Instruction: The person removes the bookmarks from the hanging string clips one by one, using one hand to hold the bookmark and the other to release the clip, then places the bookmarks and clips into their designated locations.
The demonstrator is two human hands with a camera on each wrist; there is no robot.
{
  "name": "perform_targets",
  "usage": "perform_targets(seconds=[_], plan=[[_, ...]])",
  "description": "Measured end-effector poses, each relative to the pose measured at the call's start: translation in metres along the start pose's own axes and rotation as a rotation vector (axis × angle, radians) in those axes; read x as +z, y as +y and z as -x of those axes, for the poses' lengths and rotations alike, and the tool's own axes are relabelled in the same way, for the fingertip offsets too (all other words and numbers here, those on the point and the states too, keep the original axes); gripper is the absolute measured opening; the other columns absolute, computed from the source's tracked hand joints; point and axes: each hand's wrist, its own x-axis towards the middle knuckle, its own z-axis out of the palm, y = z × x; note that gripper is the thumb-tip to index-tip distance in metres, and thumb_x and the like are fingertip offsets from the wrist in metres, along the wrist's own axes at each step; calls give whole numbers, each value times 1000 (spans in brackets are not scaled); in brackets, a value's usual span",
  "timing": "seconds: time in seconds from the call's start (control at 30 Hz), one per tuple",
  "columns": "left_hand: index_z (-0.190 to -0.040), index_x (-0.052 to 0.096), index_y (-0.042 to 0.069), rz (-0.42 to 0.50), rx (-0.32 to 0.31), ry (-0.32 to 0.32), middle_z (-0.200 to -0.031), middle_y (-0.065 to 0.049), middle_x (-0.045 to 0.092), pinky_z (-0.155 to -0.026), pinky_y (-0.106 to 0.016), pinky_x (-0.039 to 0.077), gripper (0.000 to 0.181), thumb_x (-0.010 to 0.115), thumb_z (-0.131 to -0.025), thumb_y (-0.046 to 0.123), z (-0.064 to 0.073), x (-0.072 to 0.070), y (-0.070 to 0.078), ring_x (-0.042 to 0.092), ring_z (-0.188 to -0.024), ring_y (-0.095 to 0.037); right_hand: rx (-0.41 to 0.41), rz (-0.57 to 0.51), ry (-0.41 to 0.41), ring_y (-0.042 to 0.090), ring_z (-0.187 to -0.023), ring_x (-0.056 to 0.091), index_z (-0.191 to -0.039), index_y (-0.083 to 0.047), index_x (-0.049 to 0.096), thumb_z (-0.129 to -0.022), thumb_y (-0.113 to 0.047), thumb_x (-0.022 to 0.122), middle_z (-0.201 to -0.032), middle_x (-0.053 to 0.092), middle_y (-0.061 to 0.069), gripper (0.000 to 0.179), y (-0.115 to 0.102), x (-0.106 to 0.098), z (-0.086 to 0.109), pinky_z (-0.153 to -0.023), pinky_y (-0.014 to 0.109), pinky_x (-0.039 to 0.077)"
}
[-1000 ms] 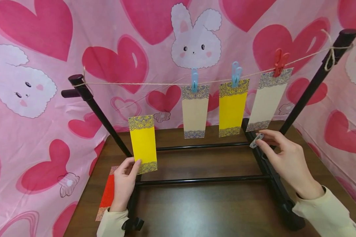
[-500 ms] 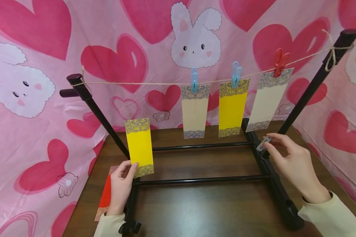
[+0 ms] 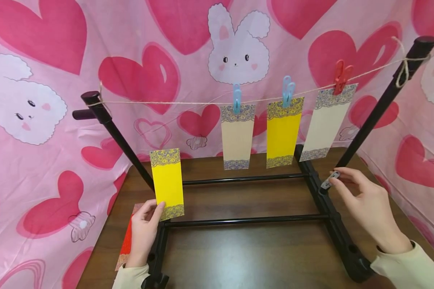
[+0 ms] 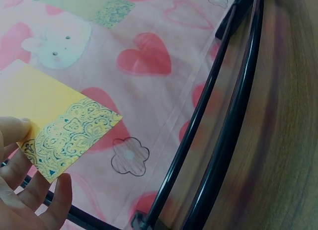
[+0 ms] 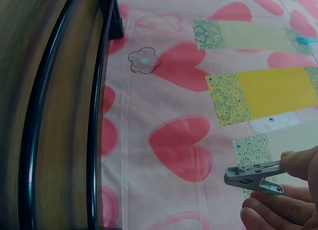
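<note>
My left hand (image 3: 144, 230) pinches the lower left edge of a yellow card (image 3: 167, 182) with patterned lace-like ends, held upright below the left part of the string. In the left wrist view the thumb lies on the face of the yellow card (image 4: 59, 115), fingers behind it. My right hand (image 3: 372, 204) holds a small grey clothespin (image 3: 330, 182) between thumb and fingers, in front of the rack's right side. The right wrist view shows the clothespin (image 5: 253, 176) with its handle end at the thumb and its nose pointing away from the hand.
A string (image 3: 159, 102) runs between two black posts. Blue clothespins hold a beige card (image 3: 237, 138) and a yellow card (image 3: 284, 134); a red clothespin (image 3: 341, 78) holds a whitish card (image 3: 327, 124). A red card (image 3: 127, 241) lies on the wooden table (image 3: 246, 253), beside the left forearm.
The left hand with the yellow card has moved slightly left and down. The right hand with the grey clothespin has shifted right and down, away from the hanging cards.
</note>
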Motion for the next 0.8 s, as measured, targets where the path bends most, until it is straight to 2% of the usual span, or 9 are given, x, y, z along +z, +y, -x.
perform_targets(seconds=[0.1,0.2,0.47,0.67,0.8], plan=[[-105,74,-3,-2,4,-2,-93,4,73,-82,-14,55,10,72,-97,2,0,-2,-1,67,-83,-10,14,-5,4,-27,-97,51,-123,-5,72,-85,1,83,-106,67,-23,40,2,-1,2,-83,-3,35],[-107,74,-4,-3,-8,-4,-94,5,73,-82,-14,54,12,73,-96,1,0,-4,-1,66,-83,-10,35,-6,3,-28,-97,50,-122,-4,72,-86,-1,82,-106,55,-40,38,5,-3,4,-83,-3,35],[-109,73,-6,29,-81,20,-91,2,73,-77,-14,54,15,73,-96,1,3,-9,-3,66,-80,-11,49,3,0,-30,-95,50,-120,-4,72,-86,0,82,-107,53,-44,36,13,-5,9,-79,-3,36],[-105,71,-12,61,-21,44,-88,3,72,-75,-13,52,12,71,-94,-7,2,-13,-10,64,-79,-10,83,3,-11,-30,-93,49,-119,-2,72,-86,1,82,-105,52,-48,35,20,-10,14,-78,-3,38],[-105,71,-11,32,-19,33,-90,3,73,-77,-13,53,11,70,-95,-6,3,-18,-11,65,-83,-10,110,13,-13,-31,-92,49,-120,-2,71,-87,0,81,-105,50,-50,34,27,-13,17,-78,-4,37]])
